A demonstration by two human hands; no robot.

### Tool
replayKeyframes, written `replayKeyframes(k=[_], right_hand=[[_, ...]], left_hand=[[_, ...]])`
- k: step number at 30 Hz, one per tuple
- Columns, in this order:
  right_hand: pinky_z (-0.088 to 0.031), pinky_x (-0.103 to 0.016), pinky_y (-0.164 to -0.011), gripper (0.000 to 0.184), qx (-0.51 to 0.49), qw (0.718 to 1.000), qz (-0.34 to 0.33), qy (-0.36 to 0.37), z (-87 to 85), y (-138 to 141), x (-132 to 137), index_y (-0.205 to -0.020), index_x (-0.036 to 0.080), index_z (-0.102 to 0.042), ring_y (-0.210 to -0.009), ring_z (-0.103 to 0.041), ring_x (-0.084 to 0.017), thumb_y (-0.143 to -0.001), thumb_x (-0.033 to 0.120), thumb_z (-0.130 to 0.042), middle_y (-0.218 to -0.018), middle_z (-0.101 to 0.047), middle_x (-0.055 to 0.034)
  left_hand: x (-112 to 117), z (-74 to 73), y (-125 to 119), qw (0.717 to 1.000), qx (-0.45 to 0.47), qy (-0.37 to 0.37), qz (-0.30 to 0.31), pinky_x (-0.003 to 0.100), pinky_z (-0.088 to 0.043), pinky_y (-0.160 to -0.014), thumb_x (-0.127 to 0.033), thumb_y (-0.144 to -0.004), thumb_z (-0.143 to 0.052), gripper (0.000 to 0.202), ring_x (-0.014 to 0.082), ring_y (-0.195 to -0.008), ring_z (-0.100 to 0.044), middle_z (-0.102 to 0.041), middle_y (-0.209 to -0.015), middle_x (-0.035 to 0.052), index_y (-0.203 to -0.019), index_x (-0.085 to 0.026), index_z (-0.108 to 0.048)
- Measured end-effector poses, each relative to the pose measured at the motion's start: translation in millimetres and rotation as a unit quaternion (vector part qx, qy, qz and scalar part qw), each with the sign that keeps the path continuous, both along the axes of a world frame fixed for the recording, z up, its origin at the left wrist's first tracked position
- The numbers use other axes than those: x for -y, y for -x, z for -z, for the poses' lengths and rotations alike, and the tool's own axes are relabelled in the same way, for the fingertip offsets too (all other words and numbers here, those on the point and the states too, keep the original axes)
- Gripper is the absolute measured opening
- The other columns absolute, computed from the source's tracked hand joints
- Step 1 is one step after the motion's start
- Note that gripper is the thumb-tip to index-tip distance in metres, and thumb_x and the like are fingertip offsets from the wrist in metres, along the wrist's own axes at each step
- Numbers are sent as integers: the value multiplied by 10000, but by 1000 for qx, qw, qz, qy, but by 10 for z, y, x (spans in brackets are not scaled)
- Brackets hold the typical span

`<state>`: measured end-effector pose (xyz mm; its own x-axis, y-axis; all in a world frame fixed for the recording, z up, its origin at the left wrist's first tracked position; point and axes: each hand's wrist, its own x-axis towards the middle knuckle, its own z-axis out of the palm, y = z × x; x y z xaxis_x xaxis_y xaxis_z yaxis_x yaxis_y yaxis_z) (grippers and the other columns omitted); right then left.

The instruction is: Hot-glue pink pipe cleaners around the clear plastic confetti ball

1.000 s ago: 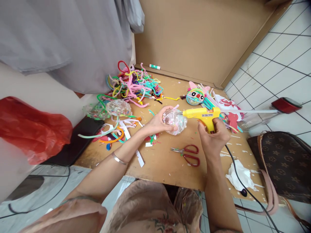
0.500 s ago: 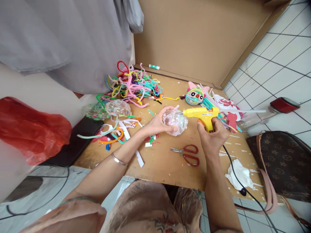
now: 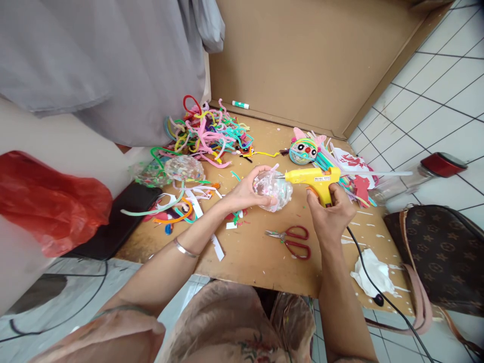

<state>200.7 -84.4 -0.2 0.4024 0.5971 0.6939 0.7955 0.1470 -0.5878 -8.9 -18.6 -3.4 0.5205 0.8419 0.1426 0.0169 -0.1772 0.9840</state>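
My left hand (image 3: pixel 249 190) is closed around a clear, lumpy ball (image 3: pixel 282 192) with coloured specks, held over the table. A short pink piece (image 3: pixel 274 167) sticks up at its top. In my right hand (image 3: pixel 333 212) is a yellow hot glue gun (image 3: pixel 313 176), gripped by its handle. Its metal nozzle points left and reaches the ball's upper side; whether it touches cannot be made out. A translucent glue stick (image 3: pixel 378 173) juts from the gun's back. Below the ball, red-handled scissors (image 3: pixel 293 241) lie on the table.
Tangled pipe cleaners (image 3: pixel 206 131) pile up at the back left, near another clear lumpy piece (image 3: pixel 184 168). A decorated ball with eyes (image 3: pixel 302 150) sits at the back right. The gun's black cord (image 3: pixel 365 267) runs past crumpled white tissue (image 3: pixel 372 272) and a brown bag (image 3: pixel 438 257).
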Motion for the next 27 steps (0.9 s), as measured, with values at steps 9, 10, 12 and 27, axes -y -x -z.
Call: replayKeyframes(k=[9, 10, 12, 27], right_hand=[[-438, -265, -558, 252, -16, 1000, 7, 5, -5, 24, -5, -804, 186, -565, -601, -499, -130, -713, 401, -662, -713, -547, 6], [-440, -265, -558, 246, -15, 1000, 7, 3, -6, 23, -6, -797, 187, -563, -597, -494, -128, -716, 399, -657, -709, -544, 8], [-441, -264, -558, 242, -10, 1000, 6, 1, -3, 18, -7, -793, 188, -562, -593, -489, -125, -720, 399, -653, -707, -542, 11], [-415, -259, -556, 243, -13, 1000, -5, 13, -27, -3, 13, -745, 194, -537, -566, -436, -109, -707, 395, -667, -661, -483, 37]], left_hand=[[-4, 33, -8, 1000, -7, -26, -1, 330, -476, -924, -360, -603, -803, 798, 240, -1103, -545, -546, -1239, 65, -1312, -239, -457], [-3, 30, -10, 1000, -7, -27, 0, 331, -478, -923, -365, -601, -804, 802, 241, -1101, -547, -549, -1238, 67, -1313, -238, -459], [-1, 24, -12, 1000, -5, -28, 3, 331, -478, -925, -373, -600, -805, 807, 242, -1099, -550, -552, -1237, 69, -1315, -236, -459], [-6, -1, 0, 1000, 1, -13, 0, 323, -481, -911, -328, -599, -804, 801, 235, -1094, -559, -552, -1241, 61, -1311, -228, -450]])
